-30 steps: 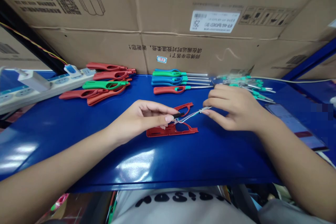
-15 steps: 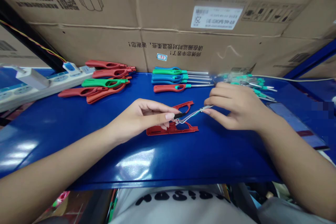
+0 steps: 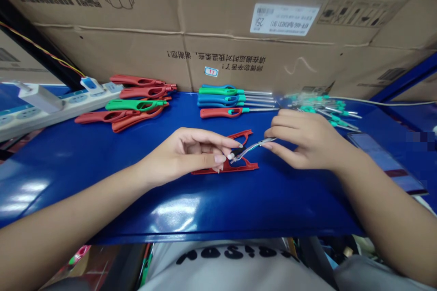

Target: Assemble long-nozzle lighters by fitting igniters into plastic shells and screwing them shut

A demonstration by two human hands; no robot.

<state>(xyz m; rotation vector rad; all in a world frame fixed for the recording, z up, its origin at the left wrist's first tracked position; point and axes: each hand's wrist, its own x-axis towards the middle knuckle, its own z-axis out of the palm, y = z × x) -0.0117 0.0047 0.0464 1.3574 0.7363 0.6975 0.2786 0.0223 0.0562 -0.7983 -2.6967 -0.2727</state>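
Observation:
Between the fingertips of my left hand [image 3: 194,154] is a small black part [image 3: 238,152] with a whitish end. My right hand [image 3: 300,141] pinches the far end of a thin, clear tube with wires [image 3: 254,145], which runs left to the black part. Beneath my left hand, two red handle halves [image 3: 244,167] lie on the blue table, partly covered by my fingers. Just behind my right hand lies a pile of metal rods with teal ends [image 3: 324,104]. Behind the handle halves is a red lighter [image 3: 218,112] with a metal rod.
Red, orange and green handles [image 3: 136,93] lie at the back left, beside a white power strip [image 3: 71,104]. Blue and green lighters [image 3: 218,99] lie at the back middle. A large cardboard box [image 3: 205,9] stands behind. A phone-like flat device [image 3: 385,161] lies at the right.
The black part has turned and shifted slightly in my left fingertips, and its whitish end now shows. My right hand has barely moved and keeps its pinch.

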